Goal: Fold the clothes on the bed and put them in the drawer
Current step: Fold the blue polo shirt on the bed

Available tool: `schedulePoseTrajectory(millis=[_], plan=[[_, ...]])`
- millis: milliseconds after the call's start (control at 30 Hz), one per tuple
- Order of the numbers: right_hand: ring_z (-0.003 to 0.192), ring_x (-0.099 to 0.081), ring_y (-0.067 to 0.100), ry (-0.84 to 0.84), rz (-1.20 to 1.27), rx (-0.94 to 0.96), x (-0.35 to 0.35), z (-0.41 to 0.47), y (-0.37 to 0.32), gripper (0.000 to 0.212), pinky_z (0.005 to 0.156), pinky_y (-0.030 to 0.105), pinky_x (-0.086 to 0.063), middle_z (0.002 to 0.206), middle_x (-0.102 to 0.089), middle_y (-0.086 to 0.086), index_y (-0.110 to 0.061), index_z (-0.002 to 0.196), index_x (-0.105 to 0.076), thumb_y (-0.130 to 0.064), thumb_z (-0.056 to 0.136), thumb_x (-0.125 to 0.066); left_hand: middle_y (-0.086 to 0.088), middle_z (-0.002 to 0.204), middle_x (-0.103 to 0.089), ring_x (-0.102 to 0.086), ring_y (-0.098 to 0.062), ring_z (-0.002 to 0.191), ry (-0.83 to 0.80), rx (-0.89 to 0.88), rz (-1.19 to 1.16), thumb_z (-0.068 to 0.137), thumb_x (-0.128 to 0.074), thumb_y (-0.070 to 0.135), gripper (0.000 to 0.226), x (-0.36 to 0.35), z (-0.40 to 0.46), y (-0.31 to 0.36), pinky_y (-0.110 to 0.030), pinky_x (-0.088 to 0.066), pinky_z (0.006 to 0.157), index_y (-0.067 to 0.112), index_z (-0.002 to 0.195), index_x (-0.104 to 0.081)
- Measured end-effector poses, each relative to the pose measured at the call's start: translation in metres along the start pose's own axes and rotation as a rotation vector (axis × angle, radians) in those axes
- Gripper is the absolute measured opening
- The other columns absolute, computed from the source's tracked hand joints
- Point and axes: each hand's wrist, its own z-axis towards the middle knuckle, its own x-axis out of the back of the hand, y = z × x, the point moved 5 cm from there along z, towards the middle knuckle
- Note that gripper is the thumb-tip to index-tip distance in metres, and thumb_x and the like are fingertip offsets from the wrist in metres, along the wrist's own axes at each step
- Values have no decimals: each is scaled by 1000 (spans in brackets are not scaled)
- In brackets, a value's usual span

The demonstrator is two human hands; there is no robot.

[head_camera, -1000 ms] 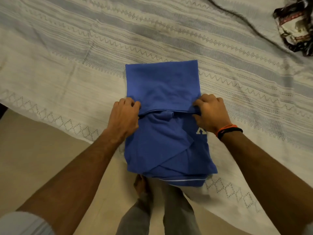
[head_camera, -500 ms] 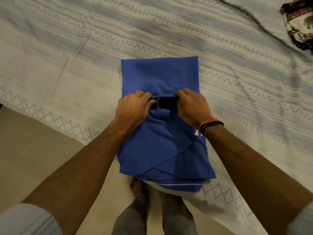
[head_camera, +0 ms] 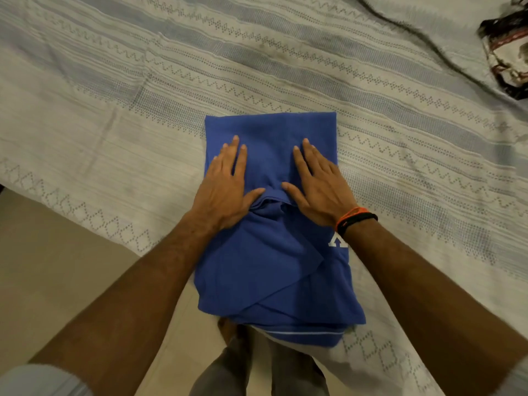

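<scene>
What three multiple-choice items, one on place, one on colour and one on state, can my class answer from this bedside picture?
1. Where does the folded blue shirt lie?
A. At the near edge of the bedspread
B. On the floor
C. In a drawer

2. What colours are the bands on the right wrist?
A. Green and white
B. Orange and black
C. Yellow only

3. How do the left hand and right hand meet the shirt?
A. Both pinch its hem
B. Both hover above it
C. Both lie flat on it, fingers straight

Answers:
1 A: the shirt sits on the patterned bedspread, its near end overhanging the edge.
2 B: an orange band and a black one show at the wrist.
3 C: both palms rest on the upper fold, fingers extended.
</scene>
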Motion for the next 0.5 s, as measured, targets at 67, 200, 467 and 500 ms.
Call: schedulePoseTrajectory(millis=[67, 200, 467, 500], plan=[[153, 5, 22, -87, -55, -99, -12, -6, 21, 92, 124, 44, -3, 165, 11, 7, -13, 157, 8, -74, 93, -14, -8, 166, 7, 0, -28, 152, -107, 65, 28, 88, -25, 77, 102, -9, -8, -33, -47, -9, 123, 7, 157, -1], [149, -22, 29, 11, -62, -109, 3, -9, 27, 97, 123, 50, -11, 163, -19, 13, -6, 155, -20, -75, 88, -19, -3, 166, -3, -5, -30, 152, -154, 47, 151, 82, -18, 76, 100, 0, -11, -56, -53, -2, 121, 12, 158, -9], [149, -22, 33, 198, 41, 48, 22, 68, -14, 66, 122, 45, -18, 161, -23, 19, -1, 153, -27, -42, 102, -38, -16, 161, -22, -16, -35, 150, 172, 36, -30, 97, -27, 52, 76, 13, 53, 7, -47, -12, 123, -1, 151, -29], [151, -13, 31, 149, 19, 62, 17, 77, -13, 71, 124, 44, -10, 163, -14, 17, -3, 156, -19, -48, 102, -34, -15, 163, -18, -12, -34, 151, 148, 58, -11, 97, -24, 57, 81, 8, 59, 4, -46, -10, 123, 0, 153, -24]])
